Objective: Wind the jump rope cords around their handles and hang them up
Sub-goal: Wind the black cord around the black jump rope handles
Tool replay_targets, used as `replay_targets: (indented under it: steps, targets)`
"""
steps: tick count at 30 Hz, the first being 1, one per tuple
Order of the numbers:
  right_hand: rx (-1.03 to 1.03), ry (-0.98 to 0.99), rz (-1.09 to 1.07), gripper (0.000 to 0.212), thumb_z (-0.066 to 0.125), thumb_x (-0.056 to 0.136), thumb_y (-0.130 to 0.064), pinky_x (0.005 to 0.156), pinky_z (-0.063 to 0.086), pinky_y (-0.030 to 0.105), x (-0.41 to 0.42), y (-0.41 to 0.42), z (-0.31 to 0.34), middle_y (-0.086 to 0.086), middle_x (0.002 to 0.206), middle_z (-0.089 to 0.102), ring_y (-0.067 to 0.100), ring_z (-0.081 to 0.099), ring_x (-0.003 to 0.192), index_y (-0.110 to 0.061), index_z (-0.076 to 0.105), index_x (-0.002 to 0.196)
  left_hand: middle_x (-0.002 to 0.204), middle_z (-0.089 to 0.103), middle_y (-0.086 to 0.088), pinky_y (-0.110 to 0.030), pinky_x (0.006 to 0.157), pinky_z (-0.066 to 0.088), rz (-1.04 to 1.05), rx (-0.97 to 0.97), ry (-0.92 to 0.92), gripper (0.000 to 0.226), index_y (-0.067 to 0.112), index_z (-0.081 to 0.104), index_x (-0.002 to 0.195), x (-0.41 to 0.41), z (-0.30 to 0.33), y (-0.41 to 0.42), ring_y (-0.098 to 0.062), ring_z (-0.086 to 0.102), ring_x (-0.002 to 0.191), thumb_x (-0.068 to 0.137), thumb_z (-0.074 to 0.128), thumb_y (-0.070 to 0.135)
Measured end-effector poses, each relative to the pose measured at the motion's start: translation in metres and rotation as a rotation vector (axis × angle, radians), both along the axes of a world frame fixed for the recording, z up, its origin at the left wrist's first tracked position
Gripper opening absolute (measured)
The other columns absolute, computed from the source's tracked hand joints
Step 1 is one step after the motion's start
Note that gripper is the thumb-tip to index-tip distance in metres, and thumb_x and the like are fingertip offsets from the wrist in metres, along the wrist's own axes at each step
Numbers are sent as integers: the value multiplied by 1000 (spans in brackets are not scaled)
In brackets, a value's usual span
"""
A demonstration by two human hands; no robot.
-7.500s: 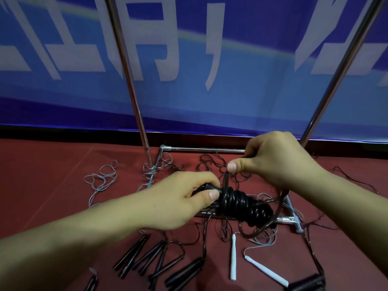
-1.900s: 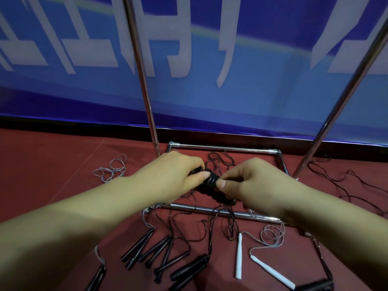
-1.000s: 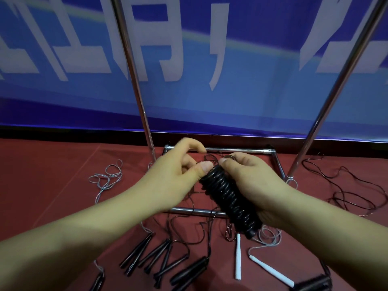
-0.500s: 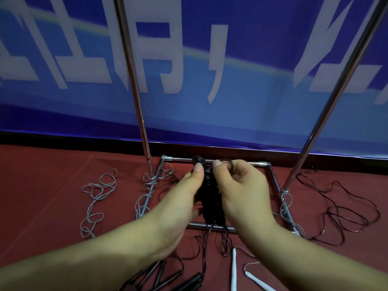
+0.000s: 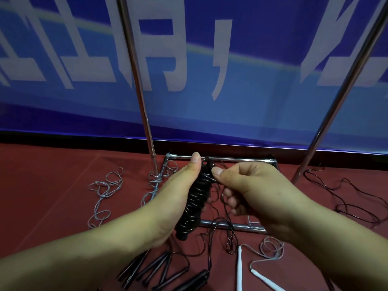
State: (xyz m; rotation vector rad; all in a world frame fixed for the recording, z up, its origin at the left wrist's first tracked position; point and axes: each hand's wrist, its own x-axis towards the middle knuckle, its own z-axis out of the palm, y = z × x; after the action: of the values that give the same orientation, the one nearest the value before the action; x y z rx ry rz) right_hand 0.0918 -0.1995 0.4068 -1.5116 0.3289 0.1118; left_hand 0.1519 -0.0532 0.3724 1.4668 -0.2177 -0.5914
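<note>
Jump rope bundle (image 5: pixel 195 203) sits between both hands, above the rack base (image 5: pixel 220 158), black cord coiled tight along the paired handles top to bottom. Left hand (image 5: pixel 176 198) cradles it from the left side, thumb straight up along the top end, fingers hidden behind so I can't tell how tightly they curl; looks like it's there to brace the bundle and stop the coils sliding. Right hand (image 5: pixel 252 190) has thumb and forefinger pinched together at the upper coils, other fingers curled loosely under; likely holding the cord's tail end to tuck or lock it so the wrap doesn't spring loose. Can't see the tail itself clearly.

Judgement: winding on this one is basically done, securing step in hand, hanging not yet done.

Rack uprights (image 5: pixel 136 80) rise on either side, close enough to reach for hanging. On the red floor (image 5: pixel 42 185): unwound black handles (image 5: pixel 159 267) near the bottom edge, white handles (image 5: pixel 239 267) to the right, loose grey cord (image 5: pixel 105 192) left, loose black cord (image 5: pixel 346 196) far right. Those are still to do
</note>
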Motion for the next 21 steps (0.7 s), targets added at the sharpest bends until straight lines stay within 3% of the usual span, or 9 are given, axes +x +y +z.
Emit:
replay_targets:
  steps: [2,5,7,14,21]
  targets:
    - [75,46,9,24,76,83,-26,46,48,22,-1,-2,1,2,56,55,10,50,45,-11,59,75,74,62,-9,-33,68,47,-61,6,22,68,22,75,96,-8,8,6,-20,56,66,70,50,80]
    - [143,72,34,23,75,83,-25,48,49,22,-1,-4,1,3,58,56,10,52,47,-11,61,73,72,60,-10,-29,55,46,-111,26,54,61,23,71,92,-9,9,7,-20,54,56,71,66,80]
    - [156,65,46,21,72,86,-23,50,51,23,-1,-5,2,4,60,59,10,55,49,-11,63,73,72,58,-12,-29,53,45,-107,54,64,56,21,67,92,-7,7,4,-22,53,52,71,64,73]
    - [54,-73,15,17,58,98,-10,59,56,25,-4,-10,7,6,67,66,13,63,59,-1,68,90,91,63,-11,-35,60,47,-81,5,-13,48,20,62,106,-2,-1,0,-28,58,62,83,61,63]
    - [-23,-139,-33,19,70,89,-21,59,54,27,-4,-15,1,9,66,67,16,63,58,-6,68,77,90,70,-4,-28,66,52,-158,104,-209,45,25,72,106,-5,-1,2,-19,62,75,92,43,57]
